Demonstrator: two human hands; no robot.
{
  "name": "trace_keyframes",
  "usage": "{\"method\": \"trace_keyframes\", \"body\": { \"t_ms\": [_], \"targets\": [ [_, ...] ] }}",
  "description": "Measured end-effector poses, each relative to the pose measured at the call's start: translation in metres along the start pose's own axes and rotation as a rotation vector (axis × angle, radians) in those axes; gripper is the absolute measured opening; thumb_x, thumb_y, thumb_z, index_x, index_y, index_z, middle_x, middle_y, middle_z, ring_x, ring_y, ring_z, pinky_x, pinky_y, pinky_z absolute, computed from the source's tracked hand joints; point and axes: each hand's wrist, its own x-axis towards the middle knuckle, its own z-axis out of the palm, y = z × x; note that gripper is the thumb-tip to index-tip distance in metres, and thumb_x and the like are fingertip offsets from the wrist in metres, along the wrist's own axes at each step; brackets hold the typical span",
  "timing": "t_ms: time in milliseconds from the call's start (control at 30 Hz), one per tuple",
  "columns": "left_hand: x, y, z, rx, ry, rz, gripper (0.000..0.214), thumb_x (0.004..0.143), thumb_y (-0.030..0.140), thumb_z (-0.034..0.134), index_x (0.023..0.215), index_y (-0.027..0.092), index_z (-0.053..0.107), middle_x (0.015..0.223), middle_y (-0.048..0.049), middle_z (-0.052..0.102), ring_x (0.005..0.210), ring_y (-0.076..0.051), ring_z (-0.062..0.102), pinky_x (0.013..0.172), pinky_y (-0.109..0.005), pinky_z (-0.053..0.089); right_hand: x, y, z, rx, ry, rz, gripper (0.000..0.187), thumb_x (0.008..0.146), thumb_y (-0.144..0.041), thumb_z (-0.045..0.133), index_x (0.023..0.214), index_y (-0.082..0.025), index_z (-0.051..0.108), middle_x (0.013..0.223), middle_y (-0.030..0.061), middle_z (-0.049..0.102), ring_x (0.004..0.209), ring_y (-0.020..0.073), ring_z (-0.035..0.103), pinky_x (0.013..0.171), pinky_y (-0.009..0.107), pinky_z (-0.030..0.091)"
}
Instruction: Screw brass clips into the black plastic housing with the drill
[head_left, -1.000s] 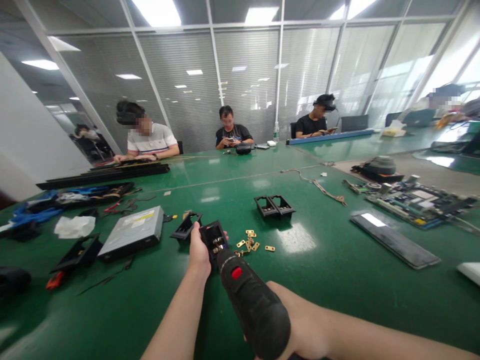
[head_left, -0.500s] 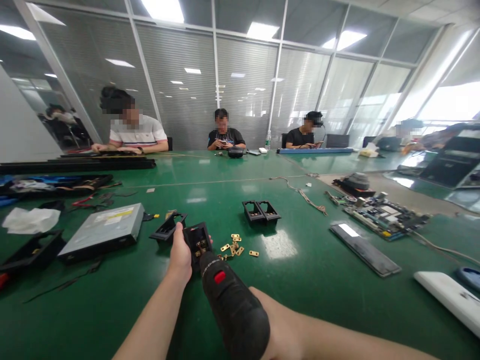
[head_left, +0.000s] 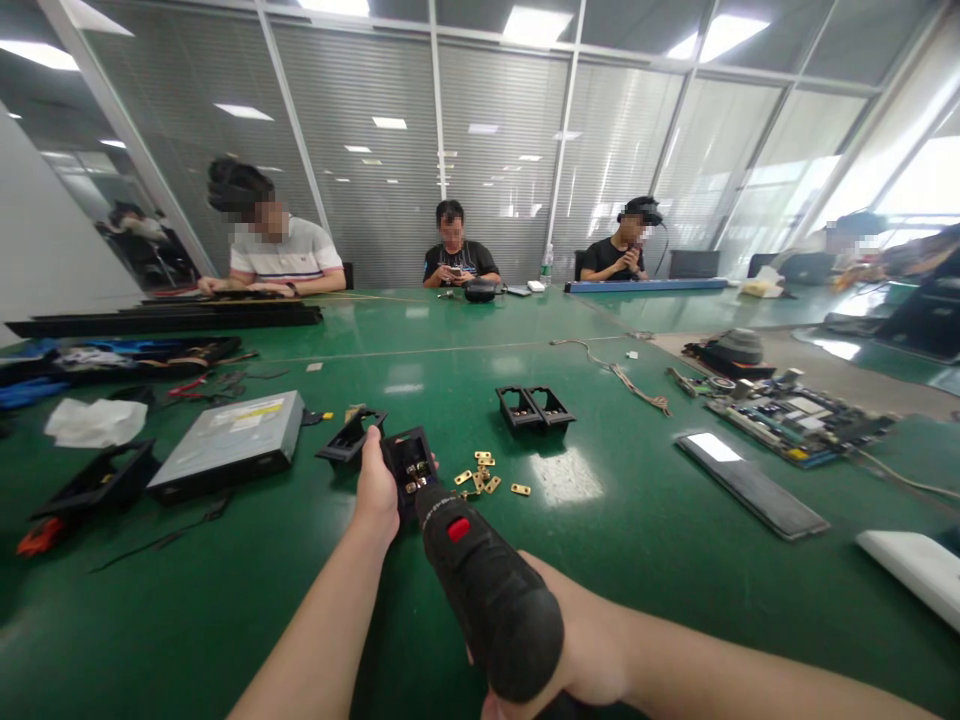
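My left hand (head_left: 377, 490) grips a black plastic housing (head_left: 416, 448) by its left side, tilted so its open inside faces me. Brass pieces (head_left: 417, 476) show within it. My right hand (head_left: 577, 640) is wrapped round a black cordless drill (head_left: 491, 590) with a red switch; the drill's front points into the housing, and its bit is hidden. Right of the housing lies a small pile of brass plates (head_left: 484, 474) with two holes each. Another black housing (head_left: 351, 438) stands just behind my left hand. Two joined black housings (head_left: 534, 408) sit farther back.
A disc drive (head_left: 232, 440) lies at left, beside another black frame (head_left: 97, 482) and white tissue (head_left: 97, 422). To the right are a dark flat bar (head_left: 752, 487), a circuit board (head_left: 806, 418) and a white object (head_left: 915, 575). Several people sit across the green table.
The view has shifted, so most things appear a little farther right. The drill's tip has drawn back slightly from the brass pieces inside the housing. Both hands keep their holds.
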Motion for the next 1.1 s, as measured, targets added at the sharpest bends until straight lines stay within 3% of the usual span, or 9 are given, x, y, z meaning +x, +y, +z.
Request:
{"method": "trace_keyframes", "body": {
  "t_ms": [267,400,533,633,833,1100],
  "targets": [
    [0.0000,-0.0006,-0.0003,-0.013,-0.001,-0.008,0.059,0.091,0.065,0.041,0.075,0.015,0.067,0.064,-0.0134,0.070,0.055,-0.027,0.069,0.047,-0.035,0.053,-0.0033,-0.0053,0.0012,0.015,0.014,0.046,0.044,0.046,-0.016,0.095,0.080,-0.011,0.069,0.079,-0.0019,0.065,0.069,0.0122,0.057,0.060,0.022,0.045],
    [-0.0001,-0.0012,-0.0009,-0.019,-0.011,-0.008,0.059,0.090,0.066,0.042,0.077,0.015,0.067,0.063,-0.0121,0.070,0.055,-0.027,0.068,0.047,-0.035,0.053,-0.0033,-0.0075,0.0023,-0.012,-0.022,0.049,0.039,0.049,-0.023,0.095,0.074,-0.010,0.068,0.073,-0.0023,0.062,0.065,0.0115,0.054,0.056,0.022,0.044],
    [0.0004,-0.0013,-0.0016,-0.025,-0.009,-0.015,0.058,0.090,0.067,0.043,0.078,0.015,0.067,0.063,-0.0119,0.069,0.055,-0.027,0.069,0.046,-0.034,0.053,-0.0017,-0.0051,0.0023,-0.058,-0.003,0.040,0.047,0.049,-0.028,0.095,0.082,-0.013,0.066,0.081,-0.0014,0.063,0.071,0.0127,0.058,0.061,0.022,0.046],
    [-0.0001,0.0007,-0.0010,-0.035,0.014,-0.021,0.055,0.091,0.063,0.044,0.076,0.015,0.067,0.063,-0.0117,0.069,0.054,-0.026,0.069,0.046,-0.033,0.053,0.0004,-0.0025,0.0021,-0.129,0.000,0.027,0.047,0.049,-0.036,0.095,0.077,-0.013,0.065,0.076,-0.0012,0.061,0.069,0.0129,0.055,0.060,0.023,0.045],
    [-0.0034,0.0054,0.0011,-0.019,0.030,-0.030,0.054,0.095,0.058,0.040,0.074,0.016,0.065,0.061,-0.0108,0.068,0.058,-0.025,0.070,0.049,-0.032,0.055,0.0004,0.0005,0.0026,-0.199,-0.004,-0.002,0.041,0.060,-0.039,0.091,0.080,-0.013,0.065,0.082,0.0026,0.062,0.080,0.0178,0.058,0.068,0.027,0.048],
    [-0.0035,0.0071,0.0018,-0.023,0.028,-0.037,0.053,0.096,0.057,0.039,0.075,0.016,0.065,0.061,-0.0100,0.068,0.059,-0.025,0.071,0.048,-0.031,0.055,0.0055,-0.0010,-0.0012,-0.168,-0.040,-0.037,0.042,0.055,-0.037,0.094,0.073,-0.014,0.063,0.074,-0.0002,0.059,0.070,0.0142,0.053,0.062,0.025,0.046]
  ]
}}
